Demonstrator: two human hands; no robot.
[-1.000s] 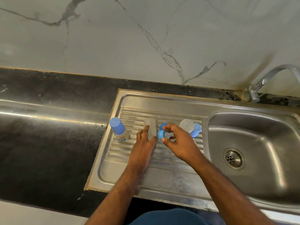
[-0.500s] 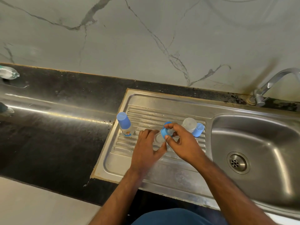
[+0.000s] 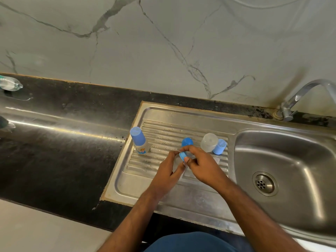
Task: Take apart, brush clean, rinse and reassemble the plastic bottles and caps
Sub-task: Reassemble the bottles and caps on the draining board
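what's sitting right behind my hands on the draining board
A loose blue cap sits just behind both hands, left hand and right hand. Its lower edge is covered by the fingers, so whether anything else lies there cannot be seen.

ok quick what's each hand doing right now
Left hand: curled round a clear bottle.
Right hand: pinching a blue ring cap at the bottle's top.

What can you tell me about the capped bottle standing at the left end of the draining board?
The capped bottle stands upright on the ribbed steel draining board, at its left edge beside the black counter. A tall, smooth light-blue plastic cap covers its upper half; the pale body below carries a small blue and orange label, too small to read. Neither hand touches it, and it stands apart from the other pieces.
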